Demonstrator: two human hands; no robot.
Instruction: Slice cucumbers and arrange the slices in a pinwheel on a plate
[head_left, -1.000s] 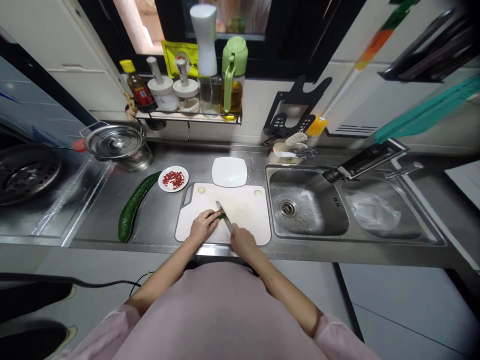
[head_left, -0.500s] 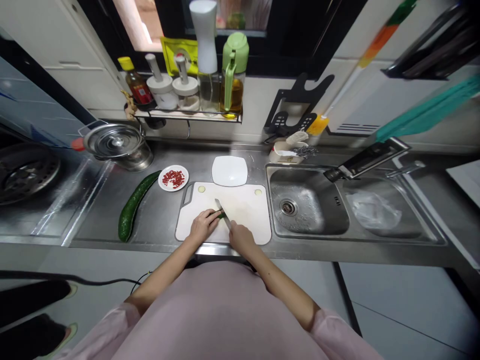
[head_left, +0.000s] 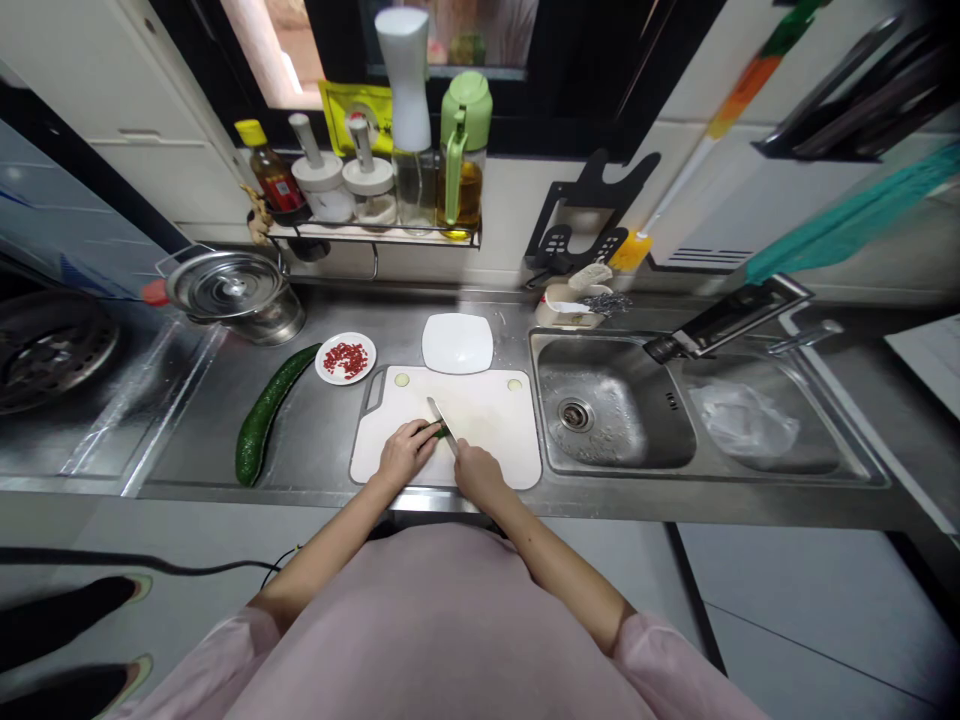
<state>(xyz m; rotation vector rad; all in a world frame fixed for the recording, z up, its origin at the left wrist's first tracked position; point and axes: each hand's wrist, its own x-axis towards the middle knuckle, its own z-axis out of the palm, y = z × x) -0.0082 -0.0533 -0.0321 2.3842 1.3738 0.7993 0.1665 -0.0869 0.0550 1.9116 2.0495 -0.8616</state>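
Observation:
My left hand (head_left: 405, 452) is curled over a small green vegetable piece (head_left: 442, 431) on the white cutting board (head_left: 495, 420), holding it down. My right hand (head_left: 478, 477) grips the handle of a knife (head_left: 440, 416). Its blade lies across the green piece, right beside my left fingertips. Two pale round slices (head_left: 403, 379) rest near the board's far corners.
A whole cucumber (head_left: 265, 414) lies on the steel counter to the left, beside a small plate of chopped red chili (head_left: 346, 359). An empty white dish (head_left: 457, 342) sits behind the board. The sink (head_left: 615, 410) is to the right, a lidded pot (head_left: 229, 288) at back left.
Both hands stay on the board; the knife and my right hand have edged slightly left and away from me. Nothing else has moved.

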